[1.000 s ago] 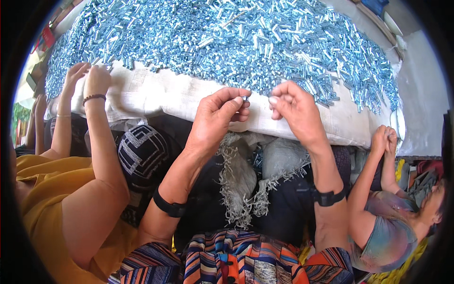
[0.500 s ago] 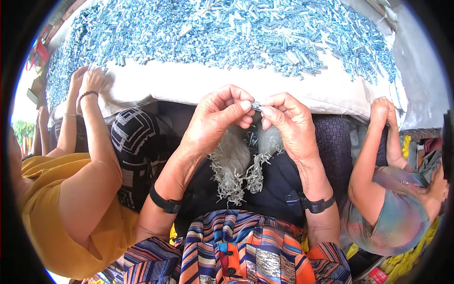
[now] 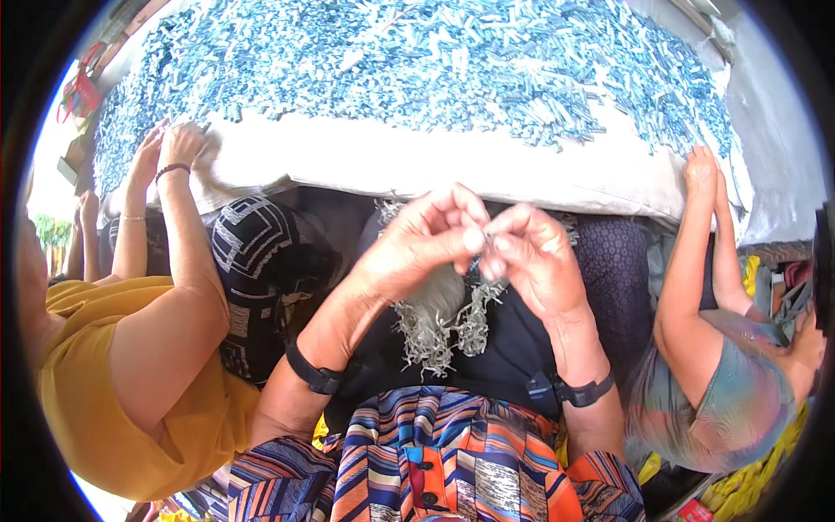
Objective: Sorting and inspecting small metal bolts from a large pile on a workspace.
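Observation:
My left hand (image 3: 416, 242) and my right hand (image 3: 544, 268) meet above my lap, fingertips almost touching. Both are closed in a pinch. Blur hides what lies between the fingertips, though a small dark, shiny bit shows just below my left thumb. Under the hands, a grey woven sack with frayed edges (image 3: 426, 339) lies across my dark trousers. In front of me, a large heap of small shiny blue-and-silver tube-like pieces (image 3: 391, 65) covers the table. A bare strip of white cloth (image 3: 391, 161) runs along its near edge.
A person in a mustard top (image 3: 165, 383) sits close on my left, hands at the heap's edge. Another in a grey-green top (image 3: 731, 391) sits on my right, hands together at the cloth edge. Further left, more hands show. Yellow material (image 3: 761, 465) lies low at right.
Both my hands have come down toward my lap. The small silvery piece that showed between my fingertips is no longer clear. The right-hand person's hands have moved up to the heap's edge.

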`<state>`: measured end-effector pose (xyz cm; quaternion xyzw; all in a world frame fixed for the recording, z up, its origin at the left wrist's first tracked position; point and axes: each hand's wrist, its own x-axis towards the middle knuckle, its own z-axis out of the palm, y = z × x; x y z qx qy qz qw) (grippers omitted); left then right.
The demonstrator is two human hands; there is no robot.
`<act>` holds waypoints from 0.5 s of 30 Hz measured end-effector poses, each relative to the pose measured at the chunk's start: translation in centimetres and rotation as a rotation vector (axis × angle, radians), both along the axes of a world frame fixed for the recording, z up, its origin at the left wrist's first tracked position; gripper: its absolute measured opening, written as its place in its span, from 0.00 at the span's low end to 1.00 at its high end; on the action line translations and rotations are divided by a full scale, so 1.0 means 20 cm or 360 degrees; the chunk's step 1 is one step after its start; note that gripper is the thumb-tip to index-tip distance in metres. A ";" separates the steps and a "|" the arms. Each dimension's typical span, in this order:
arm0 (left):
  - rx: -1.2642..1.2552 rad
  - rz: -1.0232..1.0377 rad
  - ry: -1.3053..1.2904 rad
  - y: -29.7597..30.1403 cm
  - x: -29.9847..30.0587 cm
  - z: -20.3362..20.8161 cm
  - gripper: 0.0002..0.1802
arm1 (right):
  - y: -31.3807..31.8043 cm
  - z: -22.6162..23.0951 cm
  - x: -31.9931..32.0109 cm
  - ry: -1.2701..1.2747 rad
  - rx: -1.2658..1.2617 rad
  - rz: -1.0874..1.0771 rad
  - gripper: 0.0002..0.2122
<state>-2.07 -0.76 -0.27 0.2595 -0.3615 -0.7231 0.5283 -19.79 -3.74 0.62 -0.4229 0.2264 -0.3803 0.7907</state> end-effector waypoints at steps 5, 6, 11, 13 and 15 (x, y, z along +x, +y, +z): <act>0.0024 -0.0103 -0.0004 0.00 0.01 -0.06 0.12 | 0.01 0.00 0.00 0.0042 0.0168 0.0044 0.03; 0.0024 -0.0096 -0.0004 0.00 0.03 -0.06 0.12 | 0.00 -0.02 -0.02 0.0200 0.0033 0.0063 0.04; -0.0131 0.0542 -0.1347 -0.10 0.25 -0.06 0.08 | -0.05 -0.04 -0.08 0.0783 -0.0377 0.0085 0.07; -0.0135 0.0927 -0.1833 -0.19 0.33 -0.06 0.08 | -0.08 -0.07 -0.10 0.0974 -0.0572 -0.0026 0.06; -0.0255 0.1075 -0.2026 -0.27 0.38 -0.10 0.09 | -0.10 -0.05 -0.08 0.0915 -0.0492 -0.0060 0.06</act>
